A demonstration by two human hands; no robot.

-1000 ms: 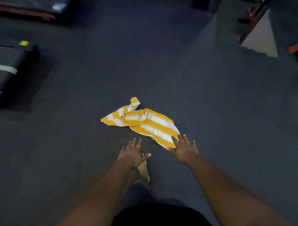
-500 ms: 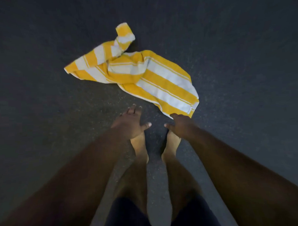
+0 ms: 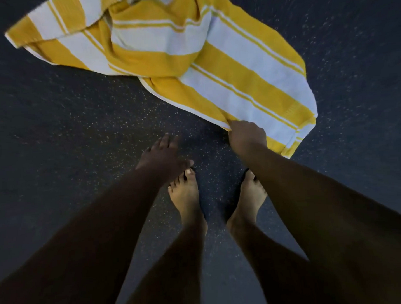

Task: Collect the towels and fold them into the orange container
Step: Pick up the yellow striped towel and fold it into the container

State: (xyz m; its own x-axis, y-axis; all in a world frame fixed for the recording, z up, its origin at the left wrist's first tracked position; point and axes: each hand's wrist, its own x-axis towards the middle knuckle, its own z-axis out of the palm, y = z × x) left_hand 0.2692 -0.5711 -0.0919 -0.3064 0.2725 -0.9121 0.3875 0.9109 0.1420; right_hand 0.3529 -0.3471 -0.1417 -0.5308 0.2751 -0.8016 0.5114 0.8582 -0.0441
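Note:
A crumpled yellow-and-white striped towel (image 3: 191, 56) lies on the dark speckled floor and fills the upper half of the view. My right hand (image 3: 246, 136) grips the towel's near edge, fingers curled into the cloth. My left hand (image 3: 163, 157) hovers just above the floor to the left of it, fingers stretched forward and apart, holding nothing and short of the towel. The orange container is out of view.
My two bare feet (image 3: 187, 195) stand on the dark floor (image 3: 69, 133) right below my hands, close to the towel's near edge. Dark floor surrounds the towel on every side.
The view has dropped much closer to the towel. My right hand has reached the towel's near edge and closed on it. My left hand has stayed open beside it.

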